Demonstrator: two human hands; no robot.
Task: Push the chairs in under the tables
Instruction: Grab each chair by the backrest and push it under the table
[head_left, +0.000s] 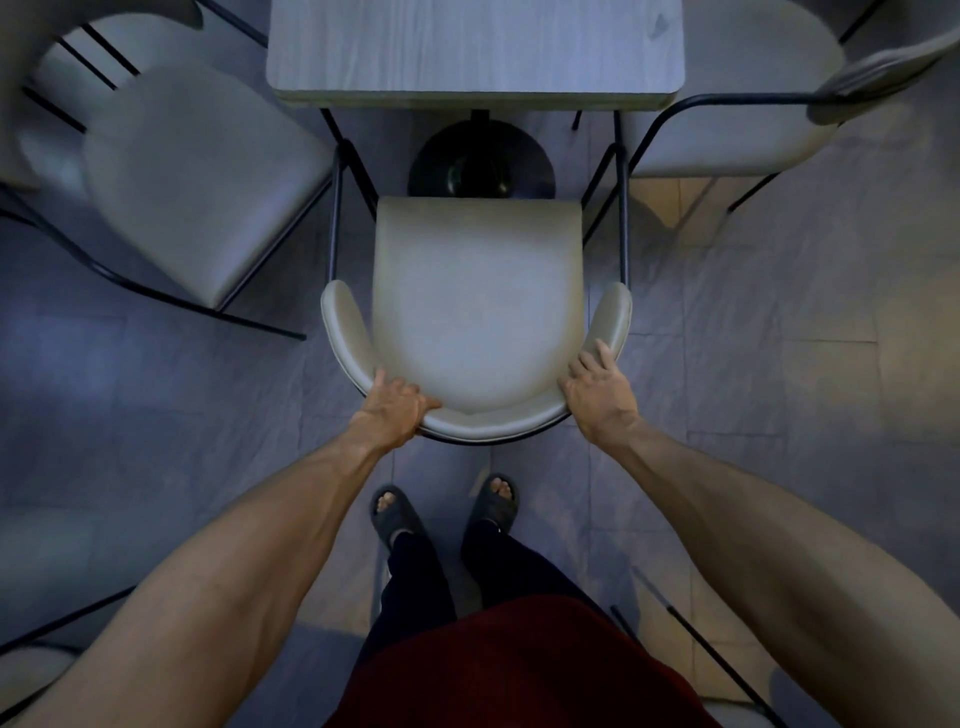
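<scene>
A beige padded chair (475, 301) with a curved backrest and thin black metal legs stands straight in front of me, facing a grey wood-grain table (475, 49). Its seat's front edge lies just short of the table's near edge, above the table's round black base (480, 166). My left hand (397, 408) is closed over the left part of the curved backrest, thumb on the inner side. My right hand (597, 389) lies on the right part of the backrest, fingers spread along its top and gripping it.
A second beige chair (197, 176) stands angled at the left, beside the table. A third one (737, 98) stands at the right of the table. More black chair legs (717, 670) show at the lower right and lower left. Grey floor tiles lie around my sandalled feet (447, 506).
</scene>
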